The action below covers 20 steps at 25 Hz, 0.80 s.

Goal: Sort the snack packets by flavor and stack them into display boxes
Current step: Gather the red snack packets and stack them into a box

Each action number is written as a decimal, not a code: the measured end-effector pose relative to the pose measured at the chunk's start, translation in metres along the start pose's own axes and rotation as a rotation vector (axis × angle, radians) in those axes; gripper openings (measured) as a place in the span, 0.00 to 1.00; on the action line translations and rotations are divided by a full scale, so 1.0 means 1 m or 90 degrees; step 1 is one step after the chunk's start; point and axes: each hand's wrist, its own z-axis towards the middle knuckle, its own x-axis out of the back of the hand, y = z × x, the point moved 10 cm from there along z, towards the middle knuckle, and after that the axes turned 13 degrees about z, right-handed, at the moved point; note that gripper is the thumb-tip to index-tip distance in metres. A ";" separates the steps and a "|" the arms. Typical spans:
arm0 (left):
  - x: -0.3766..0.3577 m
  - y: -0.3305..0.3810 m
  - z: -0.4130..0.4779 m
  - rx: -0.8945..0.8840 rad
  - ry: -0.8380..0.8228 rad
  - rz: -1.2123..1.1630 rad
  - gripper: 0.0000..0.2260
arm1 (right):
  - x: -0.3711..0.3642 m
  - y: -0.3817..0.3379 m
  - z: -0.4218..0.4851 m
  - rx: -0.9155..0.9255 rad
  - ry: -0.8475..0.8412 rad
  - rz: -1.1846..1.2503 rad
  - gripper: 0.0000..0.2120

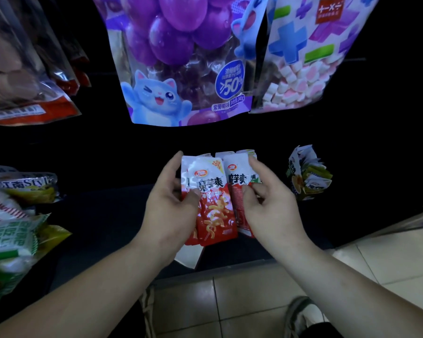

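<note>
**Two handfuls of packets, sorting only partly done**

Head view: the left hand (171, 198) pinches a small fan of red packets (211, 196), thumb pressed on the front and fingers curled behind. The right hand (266, 203) pinches a second bunch (238, 181) just beside it, thumb on the front. This one shows red with a sliver of green at its right edge, so it looks mixed. Green packets (308, 176) stand well to the right on the dark shelf (108, 215); whether a display box holds them I cannot tell. I judge green partly gathered and red not yet stacked.
</note>
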 end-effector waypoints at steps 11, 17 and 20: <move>-0.014 0.008 -0.006 -0.045 -0.095 -0.015 0.30 | -0.017 0.002 -0.001 -0.080 -0.051 0.110 0.16; -0.025 0.009 -0.014 -0.075 -0.134 0.024 0.29 | -0.031 0.004 -0.010 -0.086 -0.107 0.122 0.30; -0.035 0.004 -0.019 -0.048 -0.151 -0.020 0.27 | -0.036 0.009 -0.012 -0.096 -0.106 0.133 0.30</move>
